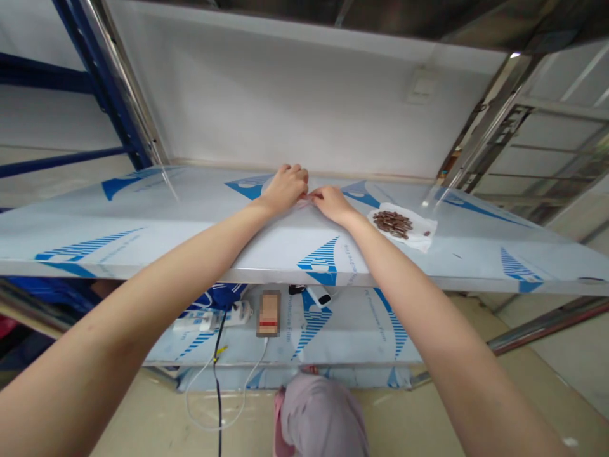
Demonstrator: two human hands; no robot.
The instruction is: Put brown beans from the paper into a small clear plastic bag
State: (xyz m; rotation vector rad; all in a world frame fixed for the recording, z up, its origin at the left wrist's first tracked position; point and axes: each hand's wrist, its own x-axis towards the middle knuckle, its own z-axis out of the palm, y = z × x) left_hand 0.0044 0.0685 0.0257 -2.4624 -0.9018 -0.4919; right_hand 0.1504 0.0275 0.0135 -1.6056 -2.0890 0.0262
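Near the back of the film-covered shelf (266, 244), my two hands meet with their fingertips almost touching. My left hand (288, 186) is closed, its fingers curled down at a thin, pale pinkish, see-through piece (303, 204) that looks like plastic. My right hand (332, 203) pinches at the right end of that same piece with thumb and forefinger. The piece is small and partly covered by the fingers, so its exact kind is unclear. To the right of my right hand, a pile of brown, elongated seed-like pieces (392, 223) lies on a white tissue (419, 240).
A lower shelf (352, 330) holds a phone-like device (269, 314) on a white cable, a white gadget (318, 296) and a power strip (238, 313). A black cable (218, 387) hangs to the floor. A white wall (295, 95) stands behind; metal posts flank the shelf.
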